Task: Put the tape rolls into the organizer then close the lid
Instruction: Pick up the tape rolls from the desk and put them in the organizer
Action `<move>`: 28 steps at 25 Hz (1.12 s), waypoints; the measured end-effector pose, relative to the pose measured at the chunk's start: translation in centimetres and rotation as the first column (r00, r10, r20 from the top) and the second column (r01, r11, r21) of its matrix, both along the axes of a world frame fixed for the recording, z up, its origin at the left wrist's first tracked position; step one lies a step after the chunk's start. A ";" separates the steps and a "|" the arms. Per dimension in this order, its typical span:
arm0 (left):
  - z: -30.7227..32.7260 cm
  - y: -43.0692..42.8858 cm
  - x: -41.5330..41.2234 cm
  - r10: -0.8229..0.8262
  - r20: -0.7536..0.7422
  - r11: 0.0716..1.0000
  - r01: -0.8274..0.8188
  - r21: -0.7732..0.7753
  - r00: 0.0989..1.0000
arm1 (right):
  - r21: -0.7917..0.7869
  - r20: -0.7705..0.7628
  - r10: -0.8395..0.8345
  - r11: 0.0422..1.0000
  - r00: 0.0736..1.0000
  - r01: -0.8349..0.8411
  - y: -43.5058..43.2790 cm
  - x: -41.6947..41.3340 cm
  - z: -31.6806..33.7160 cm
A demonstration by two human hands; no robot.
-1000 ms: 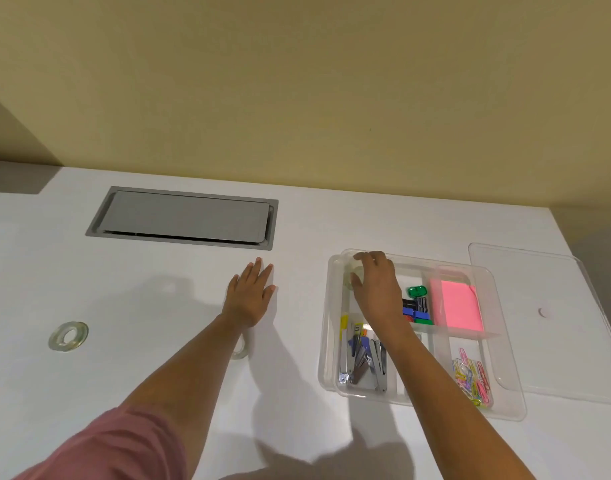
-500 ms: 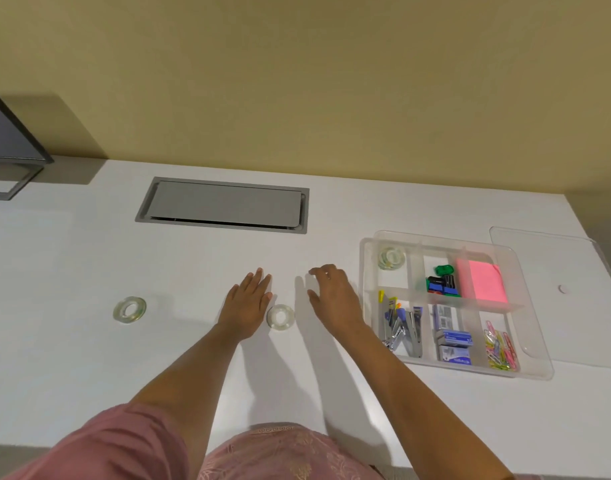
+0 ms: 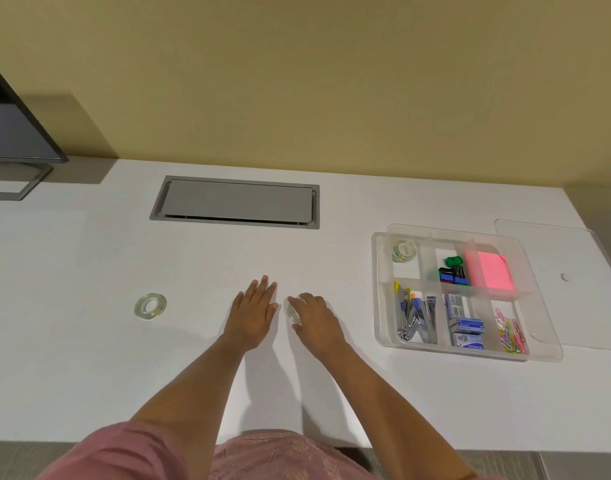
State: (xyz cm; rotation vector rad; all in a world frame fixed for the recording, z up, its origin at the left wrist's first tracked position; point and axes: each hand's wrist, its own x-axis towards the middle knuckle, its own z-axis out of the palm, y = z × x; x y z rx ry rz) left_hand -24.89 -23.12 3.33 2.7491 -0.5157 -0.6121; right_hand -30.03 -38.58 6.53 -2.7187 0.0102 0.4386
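A clear organizer [image 3: 383, 317] stands on the white table at the right, and one tape roll [image 3: 404, 250] lies in its far-left compartment. Its clear lid [image 3: 571, 289] lies flat on the table just to the right of it. My right hand [image 3: 314, 320] is closed over a second clear tape roll [image 3: 292, 313] at the table's middle, covering most of it. My left hand [image 3: 254, 308] lies flat beside it, fingers together, holding nothing. A third clear tape roll [image 3: 150, 306] rests alone on the table to the left.
A grey cable hatch [image 3: 236, 206] is set into the table behind my hands. A dark monitor stand [image 3: 16, 181] sits at the far left. The organizer's other compartments hold staplers, staple boxes, paper clips, binder clips and pink sticky notes [image 3: 493, 273].
My right hand left the organizer, where a roll now lies, swung left and closed over the middle roll. The view shifted left, bringing the monitor stand in. My left hand stayed flat.
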 end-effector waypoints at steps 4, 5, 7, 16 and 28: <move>0.0 -0.3 -0.1 0.017 0.018 1.000 -0.017 0.002 1.000 | 0.068 0.070 -0.082 0.995 0.994 0.078 -1.0 0.2 0.9; 0.0 -0.5 -0.2 0.030 0.027 1.000 -0.030 0.002 0.999 | 0.094 0.094 -0.109 0.991 0.990 0.101 -1.6 0.4 1.3; 0.1 -1.1 -0.2 0.060 0.035 0.998 -0.060 0.008 0.998 | 0.149 0.158 -0.180 0.976 0.971 0.157 -3.5 1.0 2.6; 0.2 -5.4 0.9 0.142 0.016 0.990 -0.142 0.018 0.990 | 0.139 0.240 -0.514 0.858 0.823 0.495 -17.5 3.9 5.7; -1.1 -8.6 2.4 0.198 0.094 0.980 -0.200 0.013 0.976 | -0.170 0.082 -0.347 0.919 0.934 0.356 -22.8 6.8 3.3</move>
